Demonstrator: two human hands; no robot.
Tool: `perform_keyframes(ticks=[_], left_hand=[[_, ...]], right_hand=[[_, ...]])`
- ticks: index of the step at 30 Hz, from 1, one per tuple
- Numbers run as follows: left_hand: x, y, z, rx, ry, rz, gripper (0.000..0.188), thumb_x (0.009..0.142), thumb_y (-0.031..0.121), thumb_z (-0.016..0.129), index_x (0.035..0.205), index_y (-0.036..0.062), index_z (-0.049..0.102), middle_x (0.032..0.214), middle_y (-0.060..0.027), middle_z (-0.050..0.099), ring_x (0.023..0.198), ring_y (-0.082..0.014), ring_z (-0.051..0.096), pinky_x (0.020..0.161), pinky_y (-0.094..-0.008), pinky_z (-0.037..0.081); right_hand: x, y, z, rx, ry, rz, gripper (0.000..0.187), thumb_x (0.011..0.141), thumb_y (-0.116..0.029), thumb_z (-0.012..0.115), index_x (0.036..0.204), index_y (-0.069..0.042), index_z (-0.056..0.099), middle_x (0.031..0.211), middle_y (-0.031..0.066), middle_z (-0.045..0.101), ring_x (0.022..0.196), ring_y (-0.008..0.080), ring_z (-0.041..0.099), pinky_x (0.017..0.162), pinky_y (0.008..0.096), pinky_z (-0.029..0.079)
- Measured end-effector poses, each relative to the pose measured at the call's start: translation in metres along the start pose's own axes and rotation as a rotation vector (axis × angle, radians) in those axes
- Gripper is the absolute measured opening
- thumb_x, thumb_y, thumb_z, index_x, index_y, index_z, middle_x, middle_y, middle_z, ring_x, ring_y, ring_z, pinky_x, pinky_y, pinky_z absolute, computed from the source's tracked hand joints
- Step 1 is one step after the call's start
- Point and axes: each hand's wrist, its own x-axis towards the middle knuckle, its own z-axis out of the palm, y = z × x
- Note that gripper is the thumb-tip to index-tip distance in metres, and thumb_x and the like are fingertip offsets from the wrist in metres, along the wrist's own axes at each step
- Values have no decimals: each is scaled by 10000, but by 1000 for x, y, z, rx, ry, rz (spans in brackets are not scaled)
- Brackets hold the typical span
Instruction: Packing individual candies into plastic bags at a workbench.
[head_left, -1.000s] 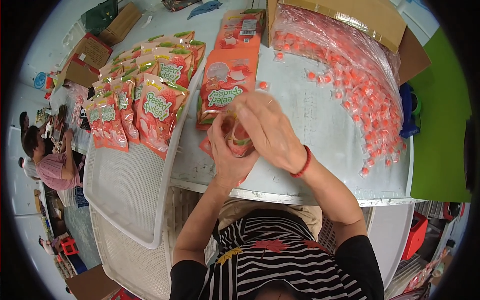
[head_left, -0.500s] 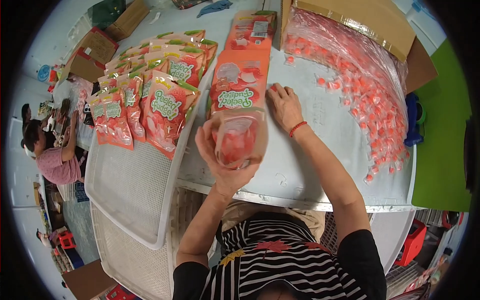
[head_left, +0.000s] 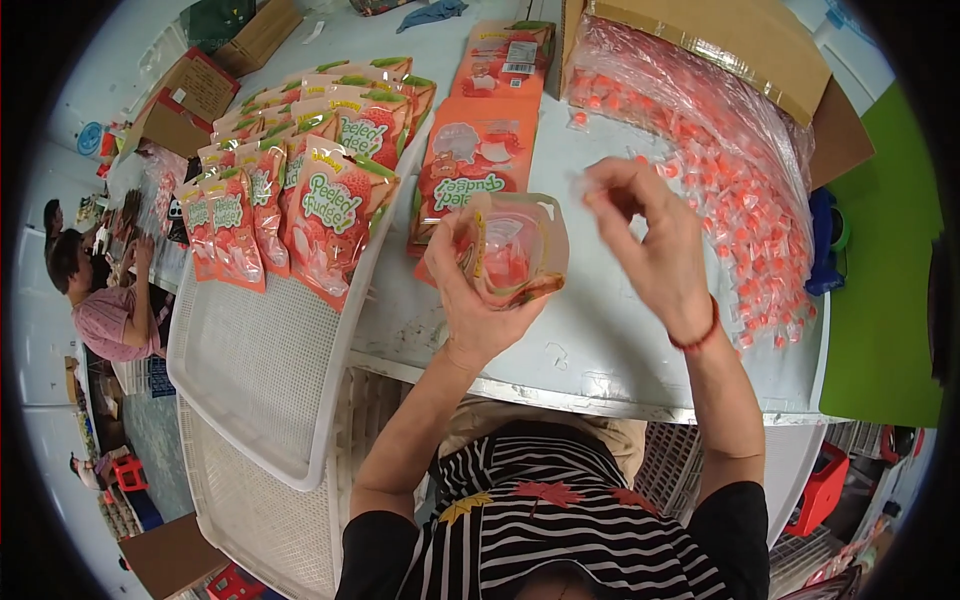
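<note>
My left hand [head_left: 478, 300] is wrapped round an open stand-up candy pouch [head_left: 557, 225]. Its mouth faces up, and red-and-white wrapped candies [head_left: 508, 262] show inside. To the right of the pouch, my right hand [head_left: 650, 245] is raised over the table with thumb and forefinger pinched. A small, blurred, clear-wrapped piece [head_left: 582, 186] sticks out at those fingertips; its contents are hidden. Just beyond the left hand lie flat red pouches [head_left: 475, 150] in an overlapping row. Loose wrapped candies [head_left: 755, 230] spread in a heap at the right.
Filled pouches [head_left: 335, 215] stand in rows on a white mesh tray [head_left: 255, 370] at the left. A cardboard box [head_left: 720, 45] with a clear plastic liner [head_left: 690, 75] lies at the back right. A blue cloth [head_left: 432, 14] is at the far edge. Another person [head_left: 115, 310] works far left.
My right hand has risen from the table and moved right, now pinching a small clear-wrapped piece. My left hand has shifted the pouch right and turned its mouth.
</note>
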Motion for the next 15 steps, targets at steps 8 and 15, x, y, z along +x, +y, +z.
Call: perform_keyframes(ticks=[8, 15], left_hand=[[0, 13, 14, -40, 29, -109, 1122, 537, 220, 886, 1387, -12, 191, 1294, -189, 336, 1158, -357, 382, 974, -469, 350], [29, 55, -34, -440, -129, -198, 1016, 675, 189, 824, 1436, 43, 167, 1298, -122, 360, 1128, -212, 444, 957, -379, 431]], right_hand=[[-24, -21, 15, -444, -316, -407, 161, 785, -190, 694, 840, -49, 641, 846, 94, 650, 834, 251, 623, 857, 396, 461], [-14, -30, -28, -276, -405, -510, 186, 765, -184, 692, 765, -24, 599, 767, 94, 593, 788, 269, 607, 938, 437, 437]])
